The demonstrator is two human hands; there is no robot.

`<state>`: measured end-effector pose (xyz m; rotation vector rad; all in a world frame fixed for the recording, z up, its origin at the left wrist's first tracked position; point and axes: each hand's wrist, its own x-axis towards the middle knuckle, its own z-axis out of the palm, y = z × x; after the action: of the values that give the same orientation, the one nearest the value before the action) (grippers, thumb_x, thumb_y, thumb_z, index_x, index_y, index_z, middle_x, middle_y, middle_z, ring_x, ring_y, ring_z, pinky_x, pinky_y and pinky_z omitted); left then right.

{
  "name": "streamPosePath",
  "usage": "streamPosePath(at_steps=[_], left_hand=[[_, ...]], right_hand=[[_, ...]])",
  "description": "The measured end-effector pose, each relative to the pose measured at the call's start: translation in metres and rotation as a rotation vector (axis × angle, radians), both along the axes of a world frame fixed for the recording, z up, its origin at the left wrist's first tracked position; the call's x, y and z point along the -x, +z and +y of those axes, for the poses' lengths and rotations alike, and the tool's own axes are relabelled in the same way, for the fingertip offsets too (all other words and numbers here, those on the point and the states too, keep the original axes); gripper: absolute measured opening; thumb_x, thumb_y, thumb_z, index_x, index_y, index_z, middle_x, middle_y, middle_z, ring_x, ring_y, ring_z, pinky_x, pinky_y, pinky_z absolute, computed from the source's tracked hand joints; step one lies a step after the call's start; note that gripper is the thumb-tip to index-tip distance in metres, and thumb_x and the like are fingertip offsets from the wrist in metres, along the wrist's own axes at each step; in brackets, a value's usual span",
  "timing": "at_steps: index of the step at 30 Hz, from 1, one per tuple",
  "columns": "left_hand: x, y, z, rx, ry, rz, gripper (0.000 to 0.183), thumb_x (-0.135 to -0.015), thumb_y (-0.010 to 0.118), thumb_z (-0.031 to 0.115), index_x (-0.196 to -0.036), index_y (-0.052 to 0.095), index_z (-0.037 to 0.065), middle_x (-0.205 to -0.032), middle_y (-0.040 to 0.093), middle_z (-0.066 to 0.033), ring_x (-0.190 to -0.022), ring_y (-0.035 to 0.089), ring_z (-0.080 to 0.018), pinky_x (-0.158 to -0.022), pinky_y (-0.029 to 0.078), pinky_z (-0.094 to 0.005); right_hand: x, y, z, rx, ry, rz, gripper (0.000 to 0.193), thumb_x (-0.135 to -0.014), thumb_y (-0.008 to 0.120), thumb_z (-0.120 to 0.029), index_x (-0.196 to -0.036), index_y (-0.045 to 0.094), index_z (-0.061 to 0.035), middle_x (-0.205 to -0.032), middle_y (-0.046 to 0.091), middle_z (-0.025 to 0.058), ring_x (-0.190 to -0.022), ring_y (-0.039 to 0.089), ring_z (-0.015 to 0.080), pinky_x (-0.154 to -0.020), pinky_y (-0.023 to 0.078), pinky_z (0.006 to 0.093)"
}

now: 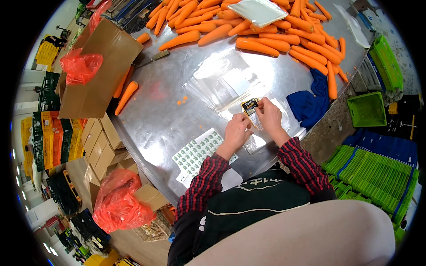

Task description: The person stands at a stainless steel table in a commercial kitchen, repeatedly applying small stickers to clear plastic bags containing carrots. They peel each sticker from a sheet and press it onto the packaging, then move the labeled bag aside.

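Bringing both hands in over a small black label [250,106], the person works near the table's close edge. Label sits btwn the hands, over a clear plastic bag [255,142] lying flat on the metal table [157,126]; prob. kept flat so the thin film doesn't slip or crease. R hand [270,117] has thumb + fingertips drawn together at the label's R edge, seemingly pinching it. L hand [238,131] is lower, at the label's L side, fingers curled & pressed together; can't tell if anything's caught btwn them. Holding from 2 sides prob. keeps the label straight.

Just past the hands, a spread of clear bags [222,82] fans out, prob. so single ones lift off easily. Near the L forearm, a white sheet w/ rows of small green prints [197,150] lies flat, likely there for quick reach. Blue cloth [306,104] is bunched R of the hands, next to the carrots.

Farther out, a big pile of carrots [262,44] fills the far side, prob. pushed back to leave working room; a clear packet [257,12] rests on top. Cardboard box [95,71] w/ red plastic is at L; green crates [372,177] are stacked off the table at R, likely nested to save space.
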<state>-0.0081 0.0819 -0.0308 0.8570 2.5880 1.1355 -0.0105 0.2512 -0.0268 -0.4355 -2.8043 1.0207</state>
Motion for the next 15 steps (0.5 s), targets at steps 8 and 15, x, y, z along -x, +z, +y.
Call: streamPosePath(at_steps=[8, 15], left_hand=[[0.023, -0.02, -0.019, -0.407, 0.345, -0.611, 0.009, -0.081, 0.071, 0.013, -0.082, 0.066, 0.005, -0.079, 0.065, -0.005, -0.068, 0.06, -0.0166, -0.06, 0.048, -0.0289], [0.021, -0.002, -0.017, -0.561, 0.58, -0.362, 0.012, -0.084, 0.071, 0.013, -0.089, 0.063, 0.005, -0.084, 0.065, -0.0021, -0.074, 0.061, -0.0092, -0.06, 0.048, -0.0245]], right_hand=[[0.014, 0.025, 0.099, 0.978, -0.479, 0.218, 0.013, -0.087, 0.069, -0.014, -0.09, 0.063, -0.0021, -0.073, 0.064, 0.0005, -0.053, 0.05, 0.0015, -0.044, 0.036, 0.0191], [0.001, -0.021, 0.042, 0.638, 0.033, 0.082, 0.025, -0.078, 0.068, 0.003, -0.101, 0.061, -0.0017, -0.087, 0.068, 0.0075, -0.077, 0.064, 0.015, -0.069, 0.051, 0.0278]])
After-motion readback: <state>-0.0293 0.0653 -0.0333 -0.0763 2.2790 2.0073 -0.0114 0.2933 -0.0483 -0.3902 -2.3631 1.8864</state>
